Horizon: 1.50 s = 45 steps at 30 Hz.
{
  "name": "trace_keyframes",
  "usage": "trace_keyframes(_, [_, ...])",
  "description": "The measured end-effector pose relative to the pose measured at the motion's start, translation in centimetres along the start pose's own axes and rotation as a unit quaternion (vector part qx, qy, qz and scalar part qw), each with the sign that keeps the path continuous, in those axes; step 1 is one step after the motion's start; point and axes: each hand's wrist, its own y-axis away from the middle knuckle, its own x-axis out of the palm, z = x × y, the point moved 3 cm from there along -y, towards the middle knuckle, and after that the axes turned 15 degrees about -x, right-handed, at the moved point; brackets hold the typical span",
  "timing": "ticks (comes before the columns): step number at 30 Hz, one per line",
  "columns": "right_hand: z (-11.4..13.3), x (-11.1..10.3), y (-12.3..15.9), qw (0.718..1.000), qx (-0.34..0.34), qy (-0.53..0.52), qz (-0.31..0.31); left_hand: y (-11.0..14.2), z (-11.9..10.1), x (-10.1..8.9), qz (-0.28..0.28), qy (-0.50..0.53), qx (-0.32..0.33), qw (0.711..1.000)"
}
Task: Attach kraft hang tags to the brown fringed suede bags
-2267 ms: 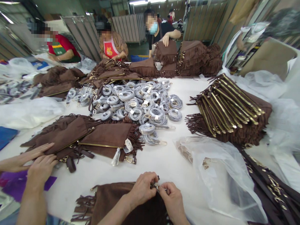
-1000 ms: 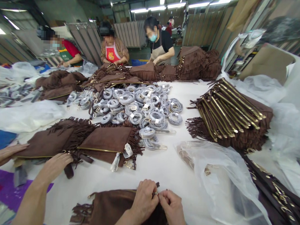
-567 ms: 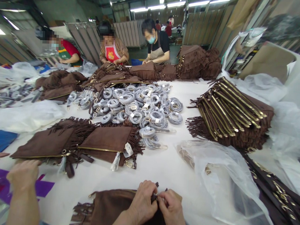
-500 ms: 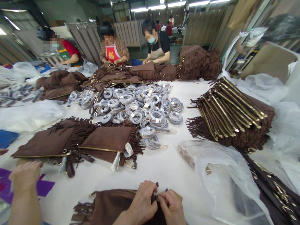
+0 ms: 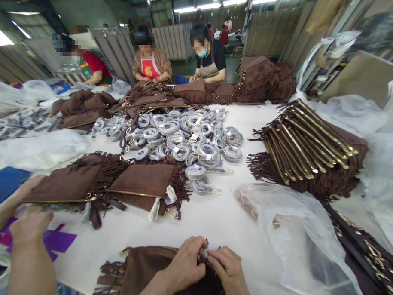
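A dark brown fringed bag [image 5: 147, 266] lies at the table's front edge, below my two hands. My left hand [image 5: 188, 259] is closed around a short brown strap with a small shiny metal piece [image 5: 205, 253] at the bag's upper right corner. Pinched close beside it, my right hand [image 5: 226, 267] has thumb and fingertips pressed on the same strap and metal. Fingers hide most of the strap. Gold-coloured hardware shows at the bag's upper left corner, and fringe hangs off its left side.
Two zipped brown bags [image 5: 143, 180] lie ahead, before wrapped coiled straps [image 5: 184, 134]. Right are stacked bags [image 5: 312, 143], a clear plastic bag [image 5: 286, 236] and dark straps [image 5: 367, 252]. A co-worker's hands [image 5: 31, 225] are at left; more people work across the table.
My hands stay together at the bag's corner, with small finger shifts. At left, a co-worker's far arm has reached in toward the zipped bag. The view has shifted slightly.
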Motion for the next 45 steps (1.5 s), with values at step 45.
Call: trace_keyframes(45, [1.8, 0.3, -0.5, 0.925, -0.301, 0.199, 0.12, -0.5, 1.0, 0.7, 0.118, 0.103, -0.074, 0.985])
